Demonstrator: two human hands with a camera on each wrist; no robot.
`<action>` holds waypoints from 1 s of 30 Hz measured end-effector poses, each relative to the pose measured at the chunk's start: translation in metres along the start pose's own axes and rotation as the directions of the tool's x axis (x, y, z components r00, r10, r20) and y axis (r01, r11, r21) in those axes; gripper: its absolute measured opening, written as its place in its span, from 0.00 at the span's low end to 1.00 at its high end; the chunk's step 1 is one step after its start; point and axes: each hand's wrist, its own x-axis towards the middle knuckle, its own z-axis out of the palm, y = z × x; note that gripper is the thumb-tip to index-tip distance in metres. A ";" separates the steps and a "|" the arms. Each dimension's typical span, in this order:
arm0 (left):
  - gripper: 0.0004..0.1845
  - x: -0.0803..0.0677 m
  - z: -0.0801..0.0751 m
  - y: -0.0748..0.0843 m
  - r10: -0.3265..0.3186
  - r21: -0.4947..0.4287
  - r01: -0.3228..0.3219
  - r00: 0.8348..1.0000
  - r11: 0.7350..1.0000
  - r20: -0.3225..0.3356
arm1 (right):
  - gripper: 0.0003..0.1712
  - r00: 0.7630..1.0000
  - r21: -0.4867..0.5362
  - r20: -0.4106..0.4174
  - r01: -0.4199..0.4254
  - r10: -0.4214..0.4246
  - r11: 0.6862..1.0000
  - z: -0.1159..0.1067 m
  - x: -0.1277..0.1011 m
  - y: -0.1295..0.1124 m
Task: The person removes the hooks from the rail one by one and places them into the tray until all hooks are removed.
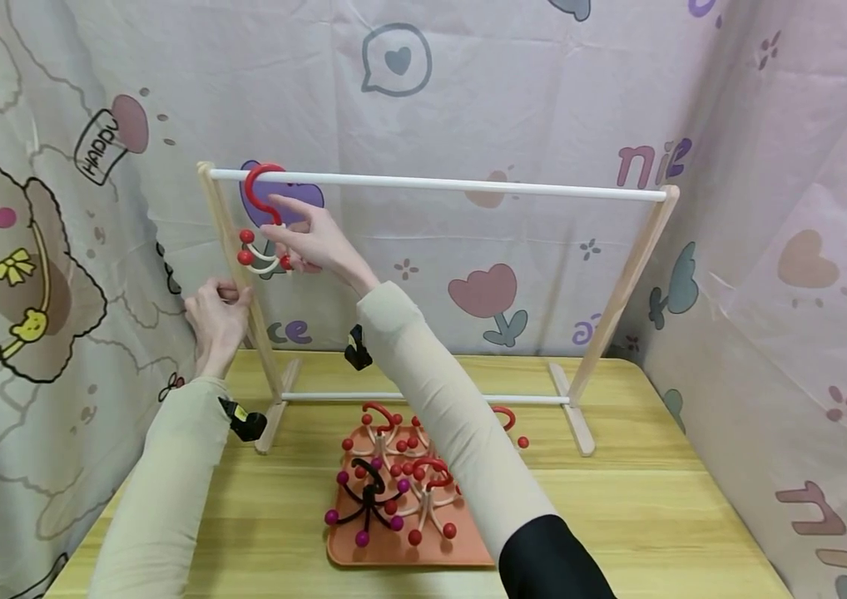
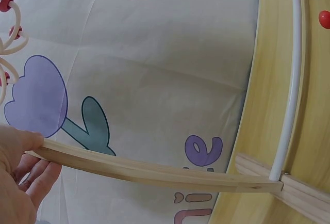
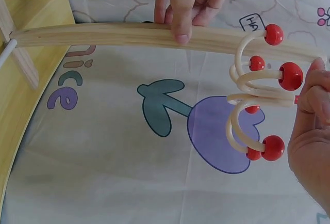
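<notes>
A hanger with a red hook (image 1: pixel 259 193) and cream curved arms tipped with red balls (image 3: pixel 291 76) hangs over the white top bar (image 1: pixel 431 183), near its left end. My right hand (image 1: pixel 319 245) pinches the hanger's stem just under the hook, with the index finger stretched along it; the grip is partly hidden. Lower and to the left, my left hand (image 1: pixel 217 320) grips the rack's left wooden upright (image 2: pixel 139 171). The left wrist view shows its thumb on one side of the wood and its fingers on the other.
On the wooden table (image 1: pixel 641 499), an orange tray (image 1: pixel 386 556) bears several red-hooked hangers and a black one (image 1: pixel 369 499) with purple balls. A white lower bar (image 1: pixel 423 398) joins the rack's feet. Printed curtains (image 1: pixel 423 116) stand behind and at both sides.
</notes>
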 end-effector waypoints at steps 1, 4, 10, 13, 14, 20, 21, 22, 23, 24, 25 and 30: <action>0.17 0.000 0.000 0.000 0.000 0.003 0.000 1.000 1.000 -0.002 | 0.34 1.000 -0.005 0.004 -0.011 0.011 1.000 0.001 0.001 0.000; 0.16 0.000 0.000 -0.001 0.007 0.008 -0.007 1.000 1.000 -0.006 | 0.36 0.999 -0.051 0.017 -0.038 0.039 0.998 0.002 0.004 -0.002; 0.17 0.000 0.000 -0.001 0.005 0.010 -0.005 1.000 1.000 0.004 | 0.33 0.997 -0.157 -0.003 -0.080 0.081 0.984 0.002 0.004 -0.007; 0.16 0.000 -0.001 0.000 0.001 0.008 -0.001 1.000 1.000 0.007 | 0.30 0.996 -0.188 -0.032 -0.085 0.080 0.979 0.002 0.005 -0.010; 0.16 0.000 -0.001 0.001 0.003 0.008 -0.003 1.000 1.000 0.006 | 0.29 0.996 -0.202 -0.042 -0.081 0.074 0.976 0.001 0.005 -0.011; 0.16 0.000 0.000 0.000 0.017 0.017 -0.017 1.000 1.000 -0.014 | 0.24 0.993 -0.352 -0.122 -0.045 0.002 0.935 0.000 0.007 -0.015; 0.16 0.000 0.000 0.000 0.015 0.017 -0.015 1.000 1.000 -0.015 | 0.23 0.990 -0.380 -0.138 -0.041 -0.013 0.924 -0.001 0.008 -0.015; 0.16 0.000 0.000 0.000 0.014 0.015 -0.014 1.000 1.000 -0.014 | 0.23 0.987 -0.409 -0.157 -0.041 -0.026 0.912 -0.001 0.008 -0.015; 0.16 0.000 0.000 0.000 0.012 0.013 -0.011 1.000 1.000 -0.016 | 0.22 0.984 -0.435 -0.176 -0.041 -0.041 0.899 -0.001 0.008 -0.015; 0.16 0.000 0.000 0.000 0.009 0.010 -0.009 1.000 1.000 -0.016 | 0.21 0.979 -0.459 -0.196 -0.045 -0.052 0.887 -0.001 0.008 -0.015; 0.16 0.000 0.000 0.000 0.007 0.009 -0.007 1.000 1.000 -0.016 | 0.21 0.974 -0.480 -0.219 -0.049 -0.065 0.876 -0.002 0.008 -0.015; 0.16 0.001 -0.001 0.000 0.003 0.011 -0.003 1.000 1.000 -0.015 | 0.15 0.924 -0.571 -0.328 -0.027 -0.198 0.820 -0.004 0.006 -0.012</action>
